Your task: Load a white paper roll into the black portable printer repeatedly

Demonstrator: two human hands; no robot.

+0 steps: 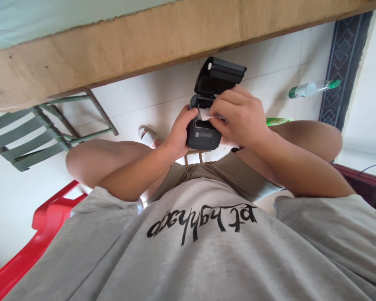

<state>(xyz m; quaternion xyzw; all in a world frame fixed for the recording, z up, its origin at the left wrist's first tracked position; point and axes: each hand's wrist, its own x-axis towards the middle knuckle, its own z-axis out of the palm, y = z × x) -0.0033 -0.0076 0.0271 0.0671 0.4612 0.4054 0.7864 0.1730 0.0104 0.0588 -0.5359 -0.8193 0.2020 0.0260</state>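
Note:
A small black label printer (203,140) is held above my lap, its hinged lid (221,73) swung up. My left hand (181,129) grips the printer's left side, with the thumb over the rim of the open bay. White label paper (204,115) shows inside the bay. My right hand (238,110) reaches over the bay from the right, fingers and thumb pinched on the paper. The fingers hide much of the bay's right side, so how much of the paper is a roll I cannot tell.
A wooden table edge (144,46) with a pale green cover (50,19) runs across in front. At the left stand a green slatted folding chair (28,133) and a red plastic chair (47,213). A plastic bottle (313,88) lies on the tiled floor at right.

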